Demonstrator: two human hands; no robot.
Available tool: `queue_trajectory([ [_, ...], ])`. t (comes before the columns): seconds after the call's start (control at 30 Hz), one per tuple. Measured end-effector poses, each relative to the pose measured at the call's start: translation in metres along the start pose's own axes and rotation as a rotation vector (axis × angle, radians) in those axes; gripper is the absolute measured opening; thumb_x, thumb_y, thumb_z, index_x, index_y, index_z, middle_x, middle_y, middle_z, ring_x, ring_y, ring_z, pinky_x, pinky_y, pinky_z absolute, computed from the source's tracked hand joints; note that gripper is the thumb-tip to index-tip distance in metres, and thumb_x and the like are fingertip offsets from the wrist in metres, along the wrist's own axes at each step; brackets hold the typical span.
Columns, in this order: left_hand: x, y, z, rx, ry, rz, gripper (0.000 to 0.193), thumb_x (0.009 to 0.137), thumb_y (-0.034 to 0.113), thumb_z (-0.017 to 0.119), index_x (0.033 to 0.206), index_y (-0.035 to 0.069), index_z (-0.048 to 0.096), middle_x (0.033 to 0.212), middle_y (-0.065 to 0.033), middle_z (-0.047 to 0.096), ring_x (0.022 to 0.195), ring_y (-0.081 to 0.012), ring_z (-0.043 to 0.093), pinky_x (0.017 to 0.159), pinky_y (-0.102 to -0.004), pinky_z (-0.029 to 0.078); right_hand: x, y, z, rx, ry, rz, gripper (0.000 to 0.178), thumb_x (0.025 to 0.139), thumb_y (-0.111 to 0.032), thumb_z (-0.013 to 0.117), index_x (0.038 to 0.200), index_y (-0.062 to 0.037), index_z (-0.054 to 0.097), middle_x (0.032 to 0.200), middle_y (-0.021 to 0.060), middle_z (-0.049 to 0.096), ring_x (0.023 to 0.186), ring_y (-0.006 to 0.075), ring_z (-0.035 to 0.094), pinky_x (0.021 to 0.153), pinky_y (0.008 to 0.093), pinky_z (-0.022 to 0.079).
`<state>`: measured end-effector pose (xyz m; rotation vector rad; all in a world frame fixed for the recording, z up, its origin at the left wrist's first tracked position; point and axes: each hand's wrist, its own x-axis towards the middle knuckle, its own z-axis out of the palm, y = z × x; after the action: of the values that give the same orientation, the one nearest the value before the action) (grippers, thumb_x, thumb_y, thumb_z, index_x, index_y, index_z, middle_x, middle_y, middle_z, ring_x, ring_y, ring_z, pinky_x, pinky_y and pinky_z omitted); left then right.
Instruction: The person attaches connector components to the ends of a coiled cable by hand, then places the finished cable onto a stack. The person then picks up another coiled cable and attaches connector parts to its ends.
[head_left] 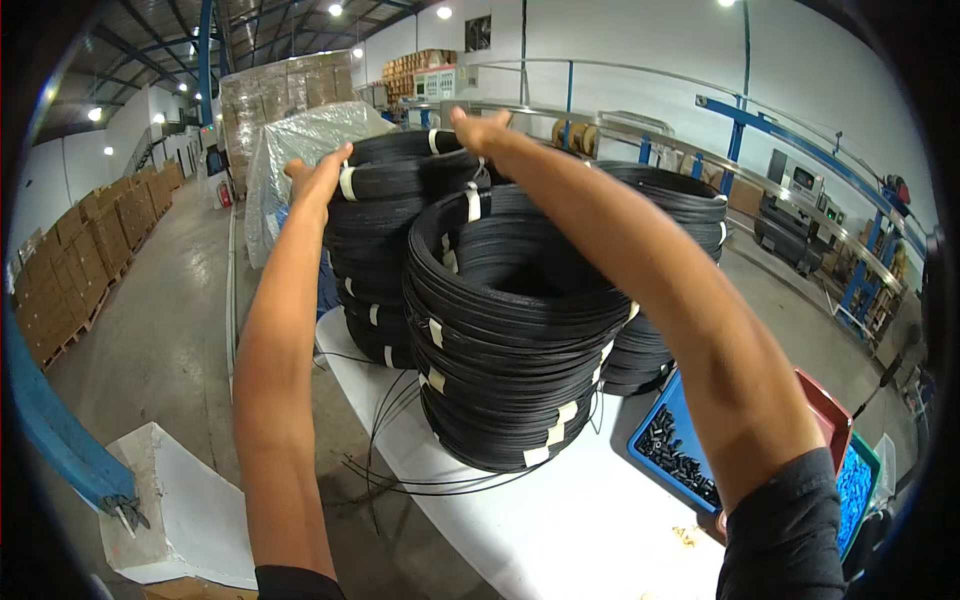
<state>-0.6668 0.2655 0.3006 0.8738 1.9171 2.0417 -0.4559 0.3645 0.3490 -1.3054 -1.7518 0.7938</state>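
Both arms reach forward to the far-left stack of black cable coils (375, 235). On its left side my left hand (318, 180) is closed at the edge of the top coil (400, 178), thumb over the rim. My right hand (482, 132) is at the same coil's far right side, slightly blurred, with its lower fingers hidden. White tape bands wrap the coils. A nearer, wider stack of black coils (510, 370) stands below my right forearm. A third coil stack (660, 200) is partly hidden behind that arm.
The stacks stand on a white table (560, 520), with loose cable ends (385, 460) hanging over its left edge. At right are a blue tray of small black parts (670, 450), a red bin (825, 410) and a bin of blue pieces (855, 485). A blue post (60, 430) rises at left.
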Motion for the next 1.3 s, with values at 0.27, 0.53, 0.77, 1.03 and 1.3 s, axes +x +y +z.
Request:
queue_trajectory([
  [0.27,0.044,-0.02,0.028,0.213,0.123,0.007,0.106,0.071,0.028,0.076,0.154,-0.005,0.018,0.144,-0.038,0.047,0.133,-0.0455,0.053,0.112,-0.0497,0.04,0.014,0.004,0.024,-0.22,-0.134,-0.044,0.082,0.101,-0.053,0.043,0.157,0.0002,0.015,0.156,0.0267,0.038,0.148,0.0383,0.036,0.118,0.0552,0.031],
  [0.53,0.042,-0.019,0.042,0.285,0.078,0.122,0.085,0.074,0.026,0.064,0.152,0.016,0.032,0.145,-0.0341,0.049,0.138,-0.0487,0.047,0.115,-0.055,0.035,0.101,0.025,0.056,0.322,0.152,0.256,0.063,0.09,-0.039,0.071,0.136,-0.0066,0.041,0.134,0.02,0.061,0.124,0.0329,0.059,0.106,0.0488,0.042],
  [0.77,0.092,-0.009,0.033,0.015,0.07,0.116,0.073,0.076,0.016,0.069,0.145,0.018,0.044,0.143,-0.0344,0.038,0.12,-0.048,0.054,0.098,-0.0569,0.05,0.037,-0.023,0.017,0.555,0.253,0.46,0.081,0.093,-0.071,0.049,0.144,-0.0082,0.053,0.139,0.0199,0.061,0.123,0.0393,0.06,0.109,0.0518,0.043],
  [1.03,-0.008,-0.012,0.016,-0.374,0.163,0.359,0.054,0.07,0.003,0.07,0.123,0.011,0.064,0.103,-0.0141,0.067,0.091,-0.0292,0.068,0.077,-0.0379,0.055,-0.09,-0.014,-0.046,0.609,0.208,-0.004,0.116,0.068,-0.007,0.092,0.156,-0.019,0.018,0.138,0.0259,0.055,0.126,0.0345,0.056,0.101,0.0462,0.052],
  [1.3,-0.212,0.016,-0.039,-0.812,0.019,0.855,0.06,0.07,-0.01,0.053,0.129,0.003,0.053,0.145,-0.0176,0.053,0.131,-0.0295,0.053,0.11,-0.042,0.044,-0.159,0.031,-0.145,1.0,-0.041,-0.22,0.1,0.081,-0.034,0.086,0.152,-0.0153,0.019,0.124,0.0203,0.054,0.088,0.0258,0.064,0.081,0.0595,0.06],
])
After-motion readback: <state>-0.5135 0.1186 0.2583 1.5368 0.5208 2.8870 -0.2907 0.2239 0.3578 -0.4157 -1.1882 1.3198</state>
